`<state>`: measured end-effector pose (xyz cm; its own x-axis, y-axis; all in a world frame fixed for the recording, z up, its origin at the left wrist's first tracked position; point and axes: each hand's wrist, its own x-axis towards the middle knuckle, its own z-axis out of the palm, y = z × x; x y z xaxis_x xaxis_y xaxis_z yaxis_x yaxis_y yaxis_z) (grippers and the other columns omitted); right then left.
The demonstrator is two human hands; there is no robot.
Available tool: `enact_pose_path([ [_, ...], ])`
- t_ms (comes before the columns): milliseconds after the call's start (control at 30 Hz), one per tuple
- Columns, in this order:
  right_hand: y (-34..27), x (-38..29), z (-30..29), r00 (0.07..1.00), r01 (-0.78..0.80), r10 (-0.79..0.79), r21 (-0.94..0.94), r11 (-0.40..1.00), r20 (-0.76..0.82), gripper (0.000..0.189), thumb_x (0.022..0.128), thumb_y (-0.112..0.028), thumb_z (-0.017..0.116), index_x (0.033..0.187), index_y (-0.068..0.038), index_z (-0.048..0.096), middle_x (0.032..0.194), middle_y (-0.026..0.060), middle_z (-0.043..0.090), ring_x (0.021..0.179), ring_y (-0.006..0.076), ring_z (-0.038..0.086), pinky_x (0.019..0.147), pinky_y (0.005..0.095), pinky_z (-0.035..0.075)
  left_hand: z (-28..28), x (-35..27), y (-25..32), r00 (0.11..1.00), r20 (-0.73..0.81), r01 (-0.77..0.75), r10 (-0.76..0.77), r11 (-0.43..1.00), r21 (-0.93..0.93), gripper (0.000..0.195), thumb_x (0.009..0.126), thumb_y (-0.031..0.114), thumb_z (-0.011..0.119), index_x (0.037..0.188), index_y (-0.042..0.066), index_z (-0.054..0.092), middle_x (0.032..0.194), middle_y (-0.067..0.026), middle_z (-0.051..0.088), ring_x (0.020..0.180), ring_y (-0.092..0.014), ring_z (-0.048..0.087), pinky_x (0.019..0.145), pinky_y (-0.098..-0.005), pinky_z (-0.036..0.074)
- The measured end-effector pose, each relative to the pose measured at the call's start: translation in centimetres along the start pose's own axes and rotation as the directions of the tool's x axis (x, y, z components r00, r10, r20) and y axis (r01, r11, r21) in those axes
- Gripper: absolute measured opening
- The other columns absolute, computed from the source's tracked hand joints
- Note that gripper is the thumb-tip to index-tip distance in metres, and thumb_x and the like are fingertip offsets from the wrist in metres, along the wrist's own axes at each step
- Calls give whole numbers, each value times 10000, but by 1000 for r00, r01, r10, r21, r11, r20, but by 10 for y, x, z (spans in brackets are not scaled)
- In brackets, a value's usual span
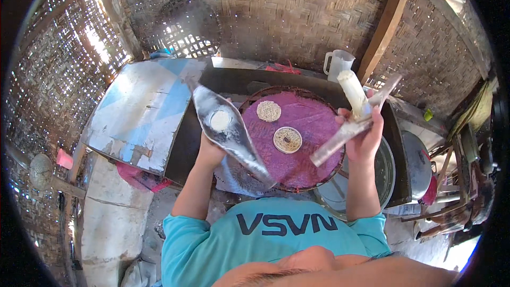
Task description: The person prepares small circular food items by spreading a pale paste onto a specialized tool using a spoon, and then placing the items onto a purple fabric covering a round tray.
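Note:
My left hand (211,151) holds from below a shiny, boat-shaped press body (245,149) with pointed ends, tilted. White, dough-like material (220,120) shows in its round middle opening. In my right hand (365,145) is a separate press part: a pale cylindrical plunger (352,89) pointing up and away, on a long crossbar handle (332,145). Between both hands lies a round woven tray covered with purple cloth (310,113). On the cloth rest a disc of pale strands (269,111) and, nearer me, a round piece with a pale rim and speckled middle (287,140).
A worn blue-and-white board (139,107) covers the left of the table. Behind the tray stands a translucent plastic jug (340,63), beside a wooden post (388,24). A large metal basin (388,171) sits at the right. Woven bamboo walls (295,8) close off the back.

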<state>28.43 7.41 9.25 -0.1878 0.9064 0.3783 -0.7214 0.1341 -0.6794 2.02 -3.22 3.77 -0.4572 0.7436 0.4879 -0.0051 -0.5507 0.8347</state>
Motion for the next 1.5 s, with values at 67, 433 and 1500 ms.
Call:
enact_pose_path([
  [67, 2, -6, -9, 985, -167, 159, 134, 977, 68, 476, 856, -342, 382, 1255, -91, 313, 1059, 175, 531, 737, 290, 595, 606, 405, 531, -21, -6, -23, 978, 167, 104, -123, 988, 116, 502, 616, 123, 731, 1059, 25, 517, 1016, -70, 568, 917, -164, 551, 817, -310, 441],
  [433, 9, -32, 24, 907, -54, 321, -680, 731, 273, 629, 762, -267, 517, 1272, 42, 318, 949, 105, 536, 771, 155, 546, 577, 219, 443, 18, -15, -24, 806, 592, -480, 13, 598, 641, 473, 595, 243, 689, 1020, 89, 551, 1002, -82, 559, 986, -272, 507, 899, -372, 361],
  [1500, -11, -17, -62, 327, -729, 813, -419, 542, 483, 1168, 522, -672, 642, 1319, 31, 159, 1191, 193, 411, 979, 317, 505, 800, 439, 437, 87, 99, 11, 668, 713, 537, 210, 527, -658, 976, 568, 75, 679, 1366, 73, 117, 1406, -200, 89, 1276, -366, 184, 1008, -469, 233],
])
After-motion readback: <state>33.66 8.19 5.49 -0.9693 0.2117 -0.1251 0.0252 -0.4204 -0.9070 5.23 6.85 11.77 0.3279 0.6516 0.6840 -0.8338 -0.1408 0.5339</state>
